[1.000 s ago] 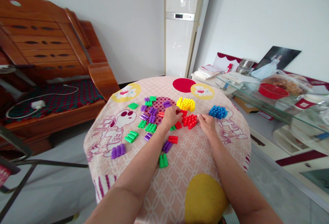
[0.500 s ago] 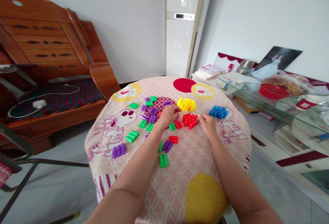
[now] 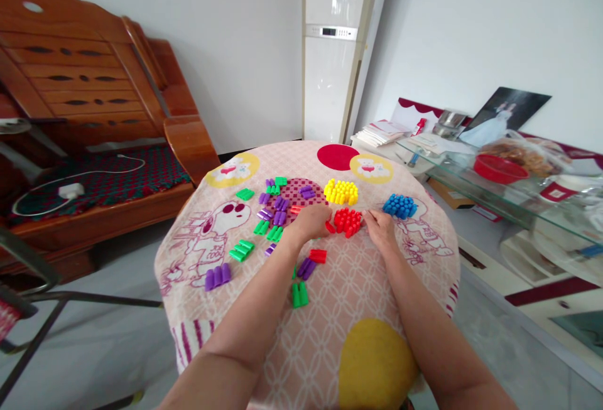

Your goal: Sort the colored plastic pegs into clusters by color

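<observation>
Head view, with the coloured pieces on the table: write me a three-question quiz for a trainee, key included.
1. Which hand is nearer the blue cluster?
2. True or false: the yellow cluster lies farther from the camera than the red cluster.
3. Fill in: the loose pieces scattered on the left part of the tablecloth are mostly green and ____.

Key: 1. The right hand. 2. True. 3. Purple.

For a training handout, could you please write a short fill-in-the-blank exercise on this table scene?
The rightmost cluster of pieces on the tablecloth is ____.
Between the left hand and the right hand lies a tight group coloured ____.
Left of the left hand, the scattered pieces are mostly green and ____.

Missing words: blue; red; purple.
</observation>
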Demonstrator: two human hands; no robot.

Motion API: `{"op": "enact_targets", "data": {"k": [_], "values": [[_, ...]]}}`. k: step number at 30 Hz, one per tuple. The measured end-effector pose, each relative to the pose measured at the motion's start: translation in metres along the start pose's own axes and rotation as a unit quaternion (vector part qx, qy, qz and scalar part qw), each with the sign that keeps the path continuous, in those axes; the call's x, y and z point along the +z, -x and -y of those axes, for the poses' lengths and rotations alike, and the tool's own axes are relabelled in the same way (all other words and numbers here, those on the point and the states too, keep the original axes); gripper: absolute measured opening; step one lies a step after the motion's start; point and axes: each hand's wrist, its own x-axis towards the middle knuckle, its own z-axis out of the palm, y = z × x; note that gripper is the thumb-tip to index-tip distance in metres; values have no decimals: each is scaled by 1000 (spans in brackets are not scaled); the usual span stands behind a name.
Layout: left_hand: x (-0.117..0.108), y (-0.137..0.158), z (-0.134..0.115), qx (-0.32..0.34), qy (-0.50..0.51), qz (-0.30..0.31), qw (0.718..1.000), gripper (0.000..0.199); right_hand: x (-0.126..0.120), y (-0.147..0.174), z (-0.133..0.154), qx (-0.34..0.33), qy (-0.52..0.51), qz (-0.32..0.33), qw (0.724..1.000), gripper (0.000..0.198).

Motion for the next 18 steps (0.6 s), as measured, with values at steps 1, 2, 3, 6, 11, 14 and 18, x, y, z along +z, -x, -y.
{"op": "enact_targets", "data": {"k": [1,2,3,6,11,14,18], "values": [[-1,0,0,4,6,-5,1000,23,0,0,0,0,0,0,1000,42],[-2,0,2,5,16,-15,1000,20,0,0,0,0,0,1,1000,42],[-3,0,4,3,27,-29,999,17,0,0,0,0,-2,2,1000,42],[-4,-2,13,-15,63,-83,994,14,0,0,-1,0,-9,1,1000,42],[1,-7,20,-56,160,-145,975,12,0,0,0,3,-12,4,1000,42],[5,-9,18,-75,203,-144,966,5,0,0,1,-2,-9,4,1000,41],[9,-10,14,-87,224,-120,963,6,0,0,1,-6,-2,3,1000,42]]}}
